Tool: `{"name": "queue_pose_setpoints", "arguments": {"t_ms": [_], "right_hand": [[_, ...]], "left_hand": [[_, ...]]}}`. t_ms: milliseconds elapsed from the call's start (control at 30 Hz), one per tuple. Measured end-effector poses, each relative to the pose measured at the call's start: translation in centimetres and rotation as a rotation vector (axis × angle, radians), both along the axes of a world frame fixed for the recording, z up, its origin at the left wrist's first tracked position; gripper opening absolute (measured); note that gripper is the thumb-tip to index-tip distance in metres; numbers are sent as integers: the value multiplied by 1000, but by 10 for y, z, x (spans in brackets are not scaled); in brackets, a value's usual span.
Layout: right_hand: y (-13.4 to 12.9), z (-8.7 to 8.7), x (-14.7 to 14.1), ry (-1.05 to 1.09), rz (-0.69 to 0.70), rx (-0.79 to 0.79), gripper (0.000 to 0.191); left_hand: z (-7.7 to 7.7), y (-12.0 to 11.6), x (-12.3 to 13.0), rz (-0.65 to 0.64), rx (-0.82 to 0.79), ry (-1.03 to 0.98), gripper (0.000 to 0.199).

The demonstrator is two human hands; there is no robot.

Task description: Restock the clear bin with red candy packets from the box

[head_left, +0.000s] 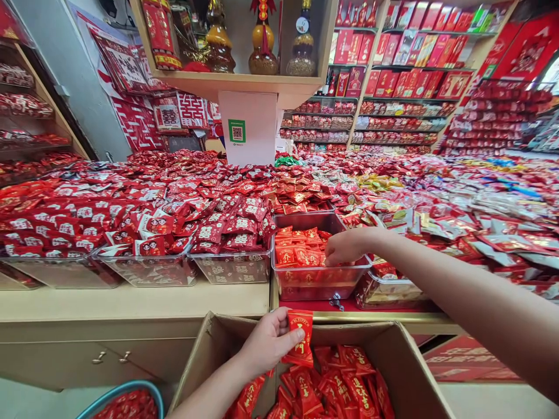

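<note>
Over the near part of an open cardboard box (408, 355), my left hand (271, 342) pinches a red packet (301, 336) with gold characters between thumb and fingers. Similar red packets (345, 387) lie loose in the box below it. My right hand (347, 247) reaches into a clear plastic bin (318, 283) on the counter, at the right side of its red packets (297, 249). Its fingers are curled down, and whatever they hold, if anything, is hidden.
Clear bins of wrapped sweets (236, 230) line the counter (131, 302). A small foil piece (336, 301) lies before the middle bin. A blue-rimmed basin (158, 396) stands at bottom left. Above the counter, a shelf (244, 84) holds gourd-shaped bottles.
</note>
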State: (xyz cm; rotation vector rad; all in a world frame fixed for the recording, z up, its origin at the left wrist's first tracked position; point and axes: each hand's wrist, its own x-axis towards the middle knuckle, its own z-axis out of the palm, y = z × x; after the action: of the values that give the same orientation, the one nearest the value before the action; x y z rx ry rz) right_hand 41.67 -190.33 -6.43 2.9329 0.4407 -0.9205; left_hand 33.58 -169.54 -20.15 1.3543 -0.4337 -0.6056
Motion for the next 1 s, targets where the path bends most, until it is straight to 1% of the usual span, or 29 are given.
{"name": "queue_pose_setpoints", "arguments": {"t_ms": [100,200,333,433,567,667,767,900,1000], "right_hand": [[-1,-3,1,-30,29,67,31],[-4,-5,3,-20,16,117,44],[-8,-7,3,-68,-60,121,59],[-9,-7,2,-106,-62,106,66],[-4,-6,-3,-117,-46,135,69],[0,-5,-7,-102,-46,170,69],[1,-6,-10,-67,-27,196,74],[0,-10,-11,-62,-50,172,79],[2,-11,-11,-90,-44,141,81]], "left_hand": [[1,0,0,4,6,-3,24],[2,0,0,18,21,-3,23],[1,-1,0,44,35,23,21],[-3,-1,1,38,4,39,19],[-5,0,2,21,-8,31,23],[-3,0,2,19,-5,34,23],[0,0,1,28,3,36,21],[3,0,1,28,8,27,19],[5,0,1,13,0,44,22]]}}
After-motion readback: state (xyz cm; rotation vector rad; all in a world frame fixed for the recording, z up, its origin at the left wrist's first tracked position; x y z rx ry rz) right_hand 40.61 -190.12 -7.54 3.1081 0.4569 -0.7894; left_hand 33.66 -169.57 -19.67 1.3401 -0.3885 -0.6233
